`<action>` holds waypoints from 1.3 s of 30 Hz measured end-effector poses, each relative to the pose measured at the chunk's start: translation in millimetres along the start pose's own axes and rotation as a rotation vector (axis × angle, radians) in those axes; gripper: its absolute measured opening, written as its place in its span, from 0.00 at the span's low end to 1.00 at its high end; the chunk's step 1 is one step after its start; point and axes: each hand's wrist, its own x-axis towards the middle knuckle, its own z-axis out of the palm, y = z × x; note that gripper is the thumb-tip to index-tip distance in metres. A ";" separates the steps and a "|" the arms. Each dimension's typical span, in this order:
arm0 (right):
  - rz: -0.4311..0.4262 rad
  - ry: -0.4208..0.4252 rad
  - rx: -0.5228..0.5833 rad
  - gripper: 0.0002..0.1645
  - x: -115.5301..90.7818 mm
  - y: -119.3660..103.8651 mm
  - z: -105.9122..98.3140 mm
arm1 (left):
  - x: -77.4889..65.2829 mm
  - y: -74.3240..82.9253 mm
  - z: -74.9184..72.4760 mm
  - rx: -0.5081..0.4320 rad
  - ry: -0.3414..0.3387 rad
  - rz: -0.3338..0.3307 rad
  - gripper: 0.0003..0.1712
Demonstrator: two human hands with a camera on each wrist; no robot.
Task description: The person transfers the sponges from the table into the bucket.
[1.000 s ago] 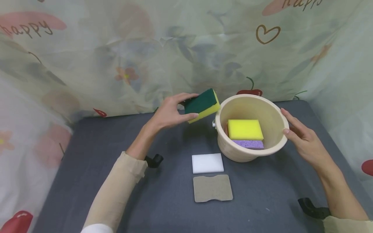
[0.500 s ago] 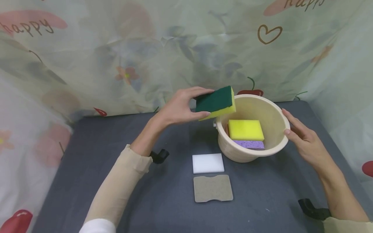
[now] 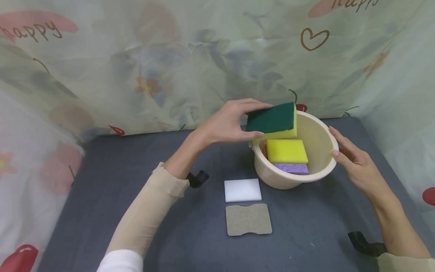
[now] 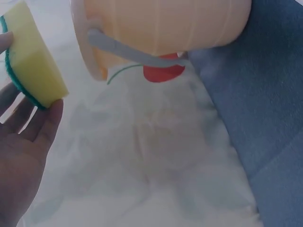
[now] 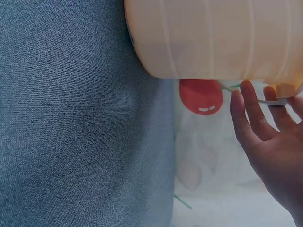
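My left hand [image 3: 228,122] holds a yellow sponge with a dark green scouring side [image 3: 272,119] between thumb and fingers. That sponge is over the left rim of a cream bucket [image 3: 278,178], green side up and slightly tilted. In the left wrist view, the sponge [image 4: 38,59] is apart from the bucket wall [image 4: 165,23]. Inside the bucket lie a yellow sponge [image 3: 286,151] and a purple sponge [image 3: 290,168]; a brownish piece shows only at its edge. With fairly straight fingers, my right hand [image 3: 361,166] touches the bucket's right rim.
In front of the bucket, a white sponge block [image 3: 242,190] and a grey-beige pad [image 3: 249,220] with notched sides lie on the dark grey table [image 3: 190,234]. A patterned curtain [image 3: 163,56] hangs behind. The bucket's handle [image 4: 132,52] hangs down outside.
My left hand has carried the green and yellow sponge rightward, from beside the bucket to over its left rim. The right hand and bucket stay nearly still.
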 end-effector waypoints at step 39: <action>-0.027 0.024 -0.055 0.37 -1.1 -0.9 3.2 | 40.2 9.3 43.2 0.176 -0.146 -0.119 0.39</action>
